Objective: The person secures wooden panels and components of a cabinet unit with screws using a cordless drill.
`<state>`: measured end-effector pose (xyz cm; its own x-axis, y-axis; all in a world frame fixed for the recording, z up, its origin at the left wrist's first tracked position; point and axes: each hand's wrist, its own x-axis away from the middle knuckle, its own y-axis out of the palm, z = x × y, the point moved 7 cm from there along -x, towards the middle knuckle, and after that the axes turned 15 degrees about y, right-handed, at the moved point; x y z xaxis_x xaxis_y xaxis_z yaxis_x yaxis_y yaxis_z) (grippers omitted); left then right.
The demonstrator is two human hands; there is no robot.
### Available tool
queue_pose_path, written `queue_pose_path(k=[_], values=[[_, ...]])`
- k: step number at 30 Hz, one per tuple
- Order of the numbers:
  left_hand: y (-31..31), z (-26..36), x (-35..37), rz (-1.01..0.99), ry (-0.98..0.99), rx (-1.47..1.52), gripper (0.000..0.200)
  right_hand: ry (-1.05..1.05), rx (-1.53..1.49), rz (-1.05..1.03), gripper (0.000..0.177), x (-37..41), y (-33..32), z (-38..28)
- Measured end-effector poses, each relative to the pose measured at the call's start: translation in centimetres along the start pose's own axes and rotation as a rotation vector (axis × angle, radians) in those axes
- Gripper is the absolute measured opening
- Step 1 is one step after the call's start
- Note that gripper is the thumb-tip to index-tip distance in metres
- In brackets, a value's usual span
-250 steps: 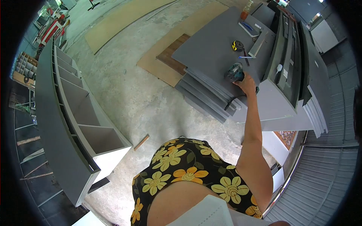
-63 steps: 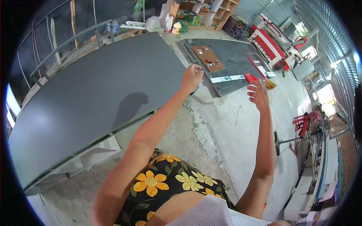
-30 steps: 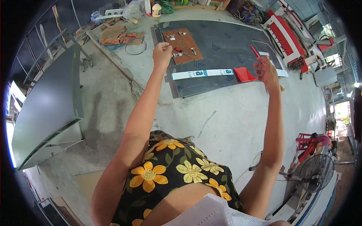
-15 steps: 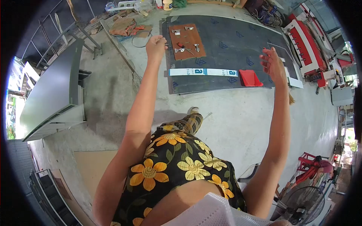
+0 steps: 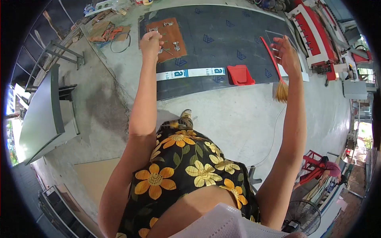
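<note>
My left hand (image 5: 151, 41) is raised over the left part of a dark sheet, its fingers curled closed; anything inside them is hidden. It overlaps a brown board (image 5: 178, 29) bearing several metal hinge-like fittings (image 5: 176, 46) and a screwdriver (image 5: 168, 51), partly covered by the hand. My right hand (image 5: 286, 55) is held up with its fingers apart and nothing in them. Just left of it lies a broom (image 5: 281, 92) with a red handle. A red dustpan (image 5: 239, 75) sits at the sheet's near edge, beside a white-and-blue strip (image 5: 194, 73).
The large dark sheet (image 5: 214, 49) lies on the concrete floor (image 5: 226, 123). A red and white machine (image 5: 309, 35) stands at right, a grey panel structure (image 5: 39, 115) at left. At lower right are a fan (image 5: 303, 216) and a person (image 5: 331, 169) bending over.
The view has shifted so the sheet and its items sit further left and higher. The broom now shows beside my right hand. Both hands stay raised in similar poses.
</note>
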<state>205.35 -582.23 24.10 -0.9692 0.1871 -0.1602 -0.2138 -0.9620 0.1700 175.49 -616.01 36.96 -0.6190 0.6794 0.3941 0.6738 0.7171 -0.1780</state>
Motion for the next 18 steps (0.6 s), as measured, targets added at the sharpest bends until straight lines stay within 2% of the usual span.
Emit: queue_pose_path(k=[10, 14, 18], values=[[12.6, -3.2, 0.3, -0.060, -0.021, -0.124, 0.028, 0.136, 0.013, 0.042, 0.048, -7.8, -9.7, 3.4], [17.9, -4.1, 1.9, -0.044, 0.019, -0.097, 0.025, 0.105, 0.043, 0.005, 0.047, -10.8, -14.6, 4.1], [25.2, -5.1, 5.6, -0.009, -0.018, -0.055, 0.027, 0.067, 0.080, -0.028, 0.049, -13.2, -22.4, 4.2]])
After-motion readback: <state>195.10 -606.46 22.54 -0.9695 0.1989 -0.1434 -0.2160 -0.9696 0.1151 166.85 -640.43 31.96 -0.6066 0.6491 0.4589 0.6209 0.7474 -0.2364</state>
